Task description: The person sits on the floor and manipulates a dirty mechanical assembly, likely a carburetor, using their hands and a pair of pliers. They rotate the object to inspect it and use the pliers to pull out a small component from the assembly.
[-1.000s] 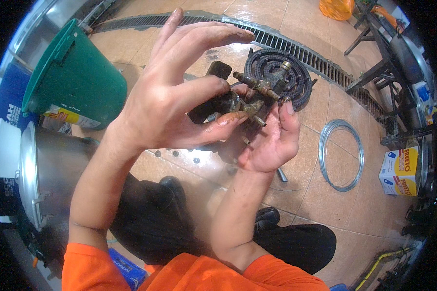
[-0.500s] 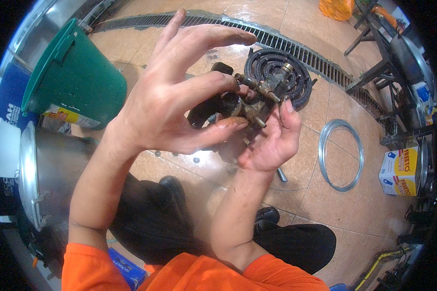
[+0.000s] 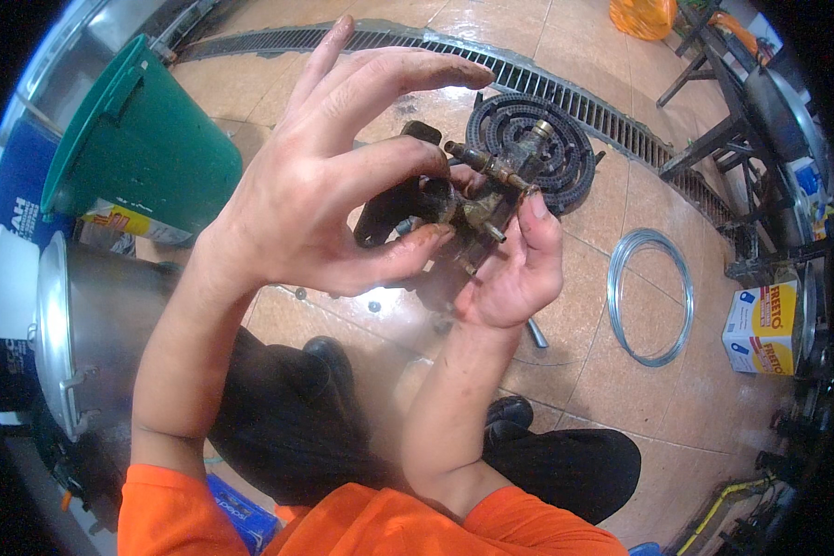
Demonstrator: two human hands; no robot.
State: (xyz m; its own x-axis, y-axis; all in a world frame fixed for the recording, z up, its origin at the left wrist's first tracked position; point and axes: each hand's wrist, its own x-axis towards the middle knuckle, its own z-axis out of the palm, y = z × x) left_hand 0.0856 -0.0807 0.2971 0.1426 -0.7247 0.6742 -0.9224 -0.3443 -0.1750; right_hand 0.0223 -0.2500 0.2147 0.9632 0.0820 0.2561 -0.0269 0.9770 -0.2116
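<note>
From the person's head, one wide fisheye camera looks down, near the bare left hand (image 3: 310,190) and bare right hand (image 3: 514,283), onto tan ceramic-tiled floor (image 3: 593,389).

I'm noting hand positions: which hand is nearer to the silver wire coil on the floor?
Right. In the picture, the right hand is to the left of the silver wire coil, with a gap between; the left hand is farther left and higher up.
</note>
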